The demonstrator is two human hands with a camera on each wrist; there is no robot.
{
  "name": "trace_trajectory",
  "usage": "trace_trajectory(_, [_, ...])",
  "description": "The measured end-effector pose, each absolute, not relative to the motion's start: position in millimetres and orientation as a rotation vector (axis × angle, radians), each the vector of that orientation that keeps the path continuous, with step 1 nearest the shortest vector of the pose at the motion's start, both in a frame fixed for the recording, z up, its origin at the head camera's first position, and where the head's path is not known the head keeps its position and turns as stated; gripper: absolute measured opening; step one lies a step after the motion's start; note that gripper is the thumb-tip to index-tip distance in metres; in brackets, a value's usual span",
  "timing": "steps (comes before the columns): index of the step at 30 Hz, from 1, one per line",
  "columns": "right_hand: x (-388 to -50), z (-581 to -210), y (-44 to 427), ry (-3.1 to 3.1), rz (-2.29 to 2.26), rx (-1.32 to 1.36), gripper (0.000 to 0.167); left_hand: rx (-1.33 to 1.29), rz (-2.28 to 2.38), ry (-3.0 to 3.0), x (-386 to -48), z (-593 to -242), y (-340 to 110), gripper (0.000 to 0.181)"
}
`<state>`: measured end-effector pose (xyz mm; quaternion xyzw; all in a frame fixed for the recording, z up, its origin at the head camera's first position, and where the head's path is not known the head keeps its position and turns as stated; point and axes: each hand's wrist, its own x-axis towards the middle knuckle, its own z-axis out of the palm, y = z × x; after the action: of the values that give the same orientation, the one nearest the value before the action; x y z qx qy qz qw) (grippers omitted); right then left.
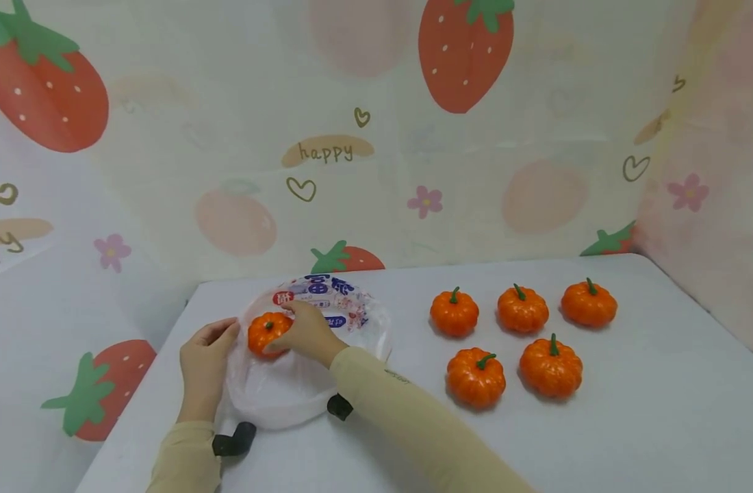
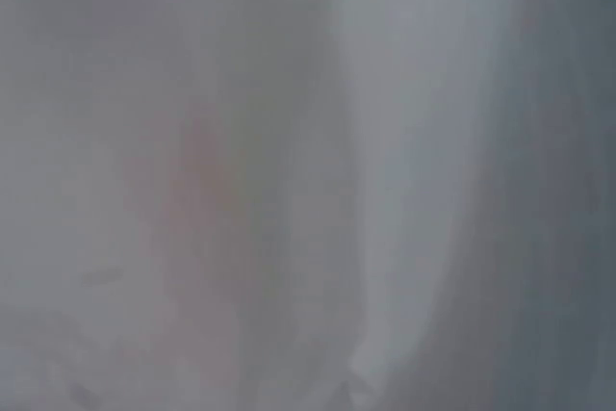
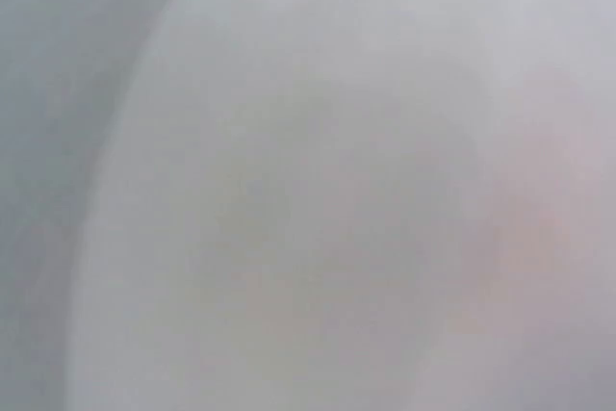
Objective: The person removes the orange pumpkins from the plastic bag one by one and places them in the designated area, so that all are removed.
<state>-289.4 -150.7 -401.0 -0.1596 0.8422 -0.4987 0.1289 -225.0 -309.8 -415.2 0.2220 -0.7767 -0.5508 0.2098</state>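
A white translucent plastic bag point(image 1: 290, 404) with blue and red print lies spread wide at the left of the table, its mouth facing up. Inside it, toward the left, is a small orange pumpkin point(image 1: 267, 331) with a green stem. My right hand point(image 1: 311, 334) reaches over the bag and grips this pumpkin from its right side, thumb in front. At the bag's left rim, the thumb and fingers of my left hand point(image 1: 205, 356) pinch the plastic. Both wrist views are blurred by whitish film close to the lens, with only a faint reddish patch in each.
Several more orange pumpkins stand to the right on the white table point(image 1: 647, 411): a back row with one pumpkin point(image 1: 454, 313) at its left end, and a front pair including another pumpkin point(image 1: 552, 368). A strawberry-printed curtain point(image 1: 475, 185) rises behind the table.
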Motion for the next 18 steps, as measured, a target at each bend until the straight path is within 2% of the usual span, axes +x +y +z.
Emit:
trace_trajectory(10, [-288.2, -409.6, -157.8, 2.424, -1.498, -0.308, 0.076, 0.608, -1.545, -2.178, -223.8, -415.4, -307.5, 0.041])
trace_trajectory(18, [-288.6, -411.2, -169.2, 2.487, -1.469, -0.314, 0.076, 0.606, -1.535, -2.174, -223.9, -415.1, -310.3, 0.041])
